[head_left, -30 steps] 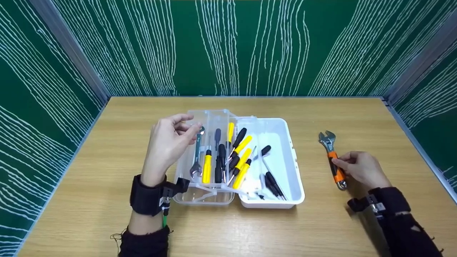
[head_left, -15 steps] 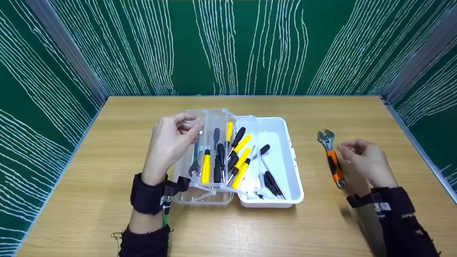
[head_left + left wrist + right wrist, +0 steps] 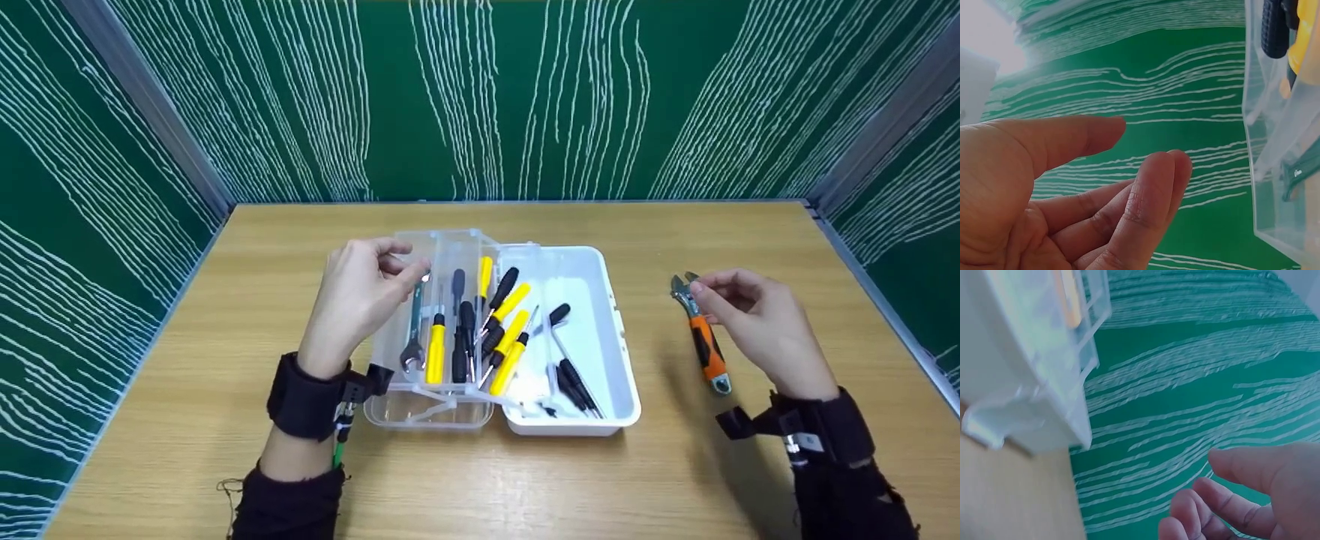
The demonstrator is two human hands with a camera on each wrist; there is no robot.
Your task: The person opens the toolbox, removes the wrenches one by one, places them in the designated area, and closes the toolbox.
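My left hand (image 3: 358, 304) hovers over the left edge of the clear trays (image 3: 450, 244) with fingers loosely bent. The left wrist view shows thumb and fingers apart, with nothing between them. Under those fingertips lies an open-end wrench (image 3: 415, 330), beside a yellow screwdriver (image 3: 436, 352). My right hand (image 3: 761, 322) is above the table at the right, its fingers relaxed and bare in the right wrist view. In the head view its fingertips partly cover the head of an adjustable wrench (image 3: 706, 345) with an orange and black handle, lying on the table.
A white toolbox (image 3: 628, 390) holds black-handled tools (image 3: 577, 382). Several yellow and black screwdrivers (image 3: 514, 341) lie in the trays between it and the clear lid (image 3: 420, 420). Green panels (image 3: 450, 97) with white lines border the wooden table (image 3: 525, 487) at back and sides.
My right hand has left the adjustable wrench's handle and moved up and away from me, toward its head. The wrench stays in place. My left hand is nearly still.
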